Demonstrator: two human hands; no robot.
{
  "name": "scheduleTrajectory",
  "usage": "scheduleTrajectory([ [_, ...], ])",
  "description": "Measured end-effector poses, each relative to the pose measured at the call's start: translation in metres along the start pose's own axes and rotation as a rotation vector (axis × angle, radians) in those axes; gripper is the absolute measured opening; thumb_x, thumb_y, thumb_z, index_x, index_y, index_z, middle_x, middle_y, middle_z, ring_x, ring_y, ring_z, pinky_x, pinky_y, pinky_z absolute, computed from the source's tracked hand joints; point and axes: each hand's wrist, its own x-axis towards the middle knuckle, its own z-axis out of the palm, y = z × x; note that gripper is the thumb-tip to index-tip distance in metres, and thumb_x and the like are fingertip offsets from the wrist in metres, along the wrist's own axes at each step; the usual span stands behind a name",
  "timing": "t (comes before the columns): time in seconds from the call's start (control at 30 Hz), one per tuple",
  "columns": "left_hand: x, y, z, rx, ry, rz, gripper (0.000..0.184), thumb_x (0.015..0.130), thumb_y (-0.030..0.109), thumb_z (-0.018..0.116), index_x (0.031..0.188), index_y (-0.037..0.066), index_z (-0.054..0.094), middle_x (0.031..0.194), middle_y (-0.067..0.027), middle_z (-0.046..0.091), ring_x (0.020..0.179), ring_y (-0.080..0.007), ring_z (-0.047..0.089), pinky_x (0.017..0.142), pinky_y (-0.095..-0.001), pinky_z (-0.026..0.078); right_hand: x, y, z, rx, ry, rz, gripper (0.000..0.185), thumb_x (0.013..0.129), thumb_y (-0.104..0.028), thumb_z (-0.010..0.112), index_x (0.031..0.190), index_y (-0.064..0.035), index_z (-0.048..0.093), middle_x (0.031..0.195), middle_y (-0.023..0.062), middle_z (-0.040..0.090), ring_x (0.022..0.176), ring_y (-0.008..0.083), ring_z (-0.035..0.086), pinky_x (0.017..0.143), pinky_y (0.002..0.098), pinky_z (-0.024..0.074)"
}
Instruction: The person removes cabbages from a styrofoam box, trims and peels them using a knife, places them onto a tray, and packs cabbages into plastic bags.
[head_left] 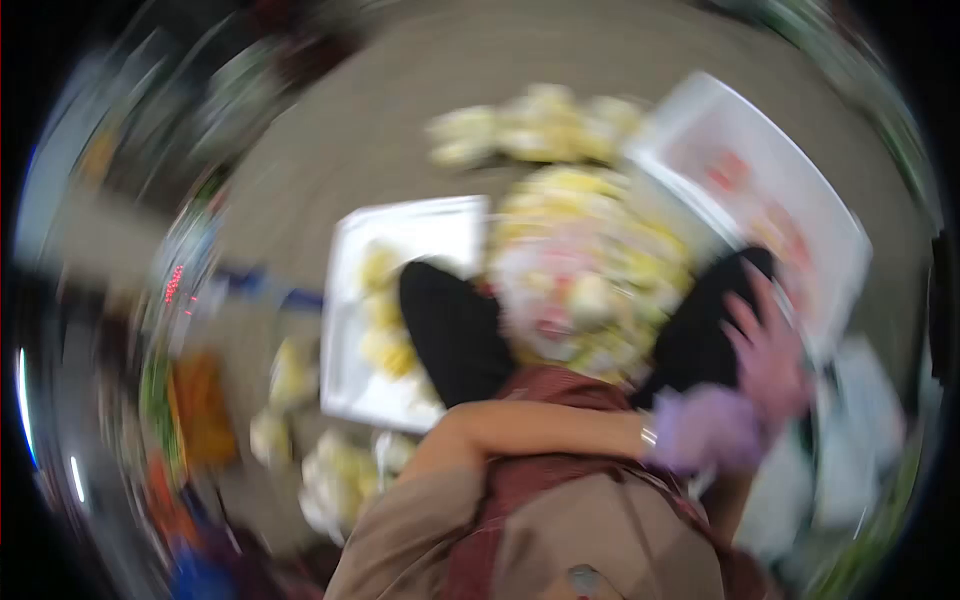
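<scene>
My left arm reaches across my lap, and my left hand [705, 430], in a lilac glove, is closed at the wrist of my right hand. Blur smears its fingers, but they look curled round the cuff of the pink glove [785, 385]. My right hand [765, 345] wears that glove, fingers spread, over my black-trousered right knee [705, 320]. Between my knees lies a heap of pale yellow leafy vegetables [590, 200], like cabbage hearts, with a pinkish, plastic-looking patch [545, 290]. Nearest the right hand is a white foam box [845, 270] with blurred reddish patches inside.
A white tray [345, 300] holding yellow vegetables stands beside my left knee [450, 320]. More pale heads [540, 125] lie on the floor ahead, and others [340, 480] at lower left. Whitish bags [855, 430] sit at right. An orange object [205, 405] is farther left.
</scene>
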Motion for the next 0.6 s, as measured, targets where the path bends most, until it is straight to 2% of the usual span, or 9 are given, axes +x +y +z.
scheduleTrajectory([
  [0.03,-0.002,-0.014,0.004,0.053,-0.017,0.14,0.015,0.072,0.013,0.06,0.085,0.007,0.063,0.085,-0.0113,0.06,0.082,-0.0302,0.06,0.069,-0.0399,0.049,-0.002,-0.002,-0.001,-0.101,0.058,0.095,0.09,0.081,-0.047,0.058,0.145,-0.0048,0.012,0.142,0.0212,0.029,0.121,0.0312,0.044,0.099,0.0405,0.0393],
  [0.07,-0.001,-0.008,-0.001,-0.105,-0.004,-0.049,0.013,0.077,0.013,0.06,0.087,0.006,0.063,0.086,-0.0111,0.06,0.083,-0.0301,0.059,0.07,-0.0387,0.05,-0.004,-0.005,-0.004,-0.193,0.107,0.195,0.073,0.09,-0.039,0.052,0.144,-0.0021,0.019,0.139,0.0183,0.04,0.117,0.0241,0.05,0.097,0.0355,0.0417],
  [0.1,0.009,-0.001,-0.015,-0.203,0.035,-0.056,0.011,0.075,0.009,0.06,0.085,0.005,0.061,0.084,-0.0109,0.058,0.077,-0.0302,0.057,0.067,-0.0386,0.049,-0.019,-0.03,0.021,-0.438,0.162,0.027,0.05,0.097,-0.029,0.038,0.139,-0.0019,0.034,0.131,0.0149,0.05,0.112,0.0218,0.053,0.095,0.0333,0.0418],
  [0.17,0.015,-0.006,-0.022,-0.238,0.13,0.029,0.017,0.083,0.004,0.058,0.099,0.003,0.061,0.092,-0.0136,0.06,0.085,-0.0277,0.059,0.074,-0.0338,0.049,-0.046,-0.064,0.001,-0.608,0.346,-0.165,0.045,0.099,-0.033,0.032,0.127,-0.002,0.049,0.12,0.0115,0.057,0.108,0.0203,0.055,0.095,0.0313,0.039],
  [0.2,0.009,-0.008,-0.025,-0.303,0.157,-0.116,0.023,0.086,0.002,0.055,0.108,0.004,0.06,0.1,-0.0121,0.062,0.09,-0.0228,0.059,0.076,-0.033,0.049,-0.062,-0.073,-0.027,-0.606,0.413,-0.277,0.045,0.099,-0.035,0.034,0.121,-0.0011,0.053,0.115,0.011,0.059,0.105,0.019,0.057,0.093,0.0303,0.0408],
  [0.3,0.021,0.007,-0.054,-0.43,0.435,-0.307,0.039,0.096,0.027,0.044,0.12,0.0,0.055,0.099,-0.0129,0.064,0.084,-0.0167,0.059,0.079,-0.0286,0.048,-0.108,-0.113,-0.097,-0.815,0.561,-0.503,0.039,0.097,-0.035,0.044,0.105,-0.0005,0.061,0.098,0.0085,0.064,0.087,0.0161,0.062,0.085,0.0263,0.0461],
  [0.4,0.023,-0.003,-0.078,-0.346,0.643,-0.331,0.045,0.095,0.032,0.044,0.122,-0.004,0.051,0.096,-0.0129,0.064,0.081,-0.0163,0.058,0.076,-0.0288,0.045,-0.17,-0.129,-0.161,-0.701,1.016,-0.073,0.029,0.09,-0.031,0.056,0.097,-0.0037,0.064,0.087,0.006,0.066,0.079,0.0139,0.063,0.077,0.0239,0.0464],
  [0.57,0.011,-0.03,-0.108,-0.346,0.726,-0.36,0.049,0.097,0.035,0.042,0.123,-0.006,0.048,0.114,-0.0162,0.058,0.083,-0.0168,0.056,0.076,-0.0269,0.045,-0.244,-0.062,-0.211,-0.563,1.104,0.262,0.025,0.086,-0.03,0.055,0.08,-0.008,0.066,0.079,0.0012,0.064,0.072,0.0082,0.054,0.071,0.0227,0.0433],
  [0.6,0.008,-0.037,-0.108,-0.208,0.677,-0.215,0.049,0.096,0.035,0.042,0.123,-0.006,0.049,0.115,-0.0158,0.057,0.085,-0.0168,0.056,0.077,-0.0274,0.045,-0.254,-0.046,-0.212,-0.565,1.124,0.301,0.024,0.086,-0.03,0.056,0.081,-0.008,0.065,0.078,0.0006,0.063,0.071,0.0077,0.054,0.068,0.0231,0.0434],
])
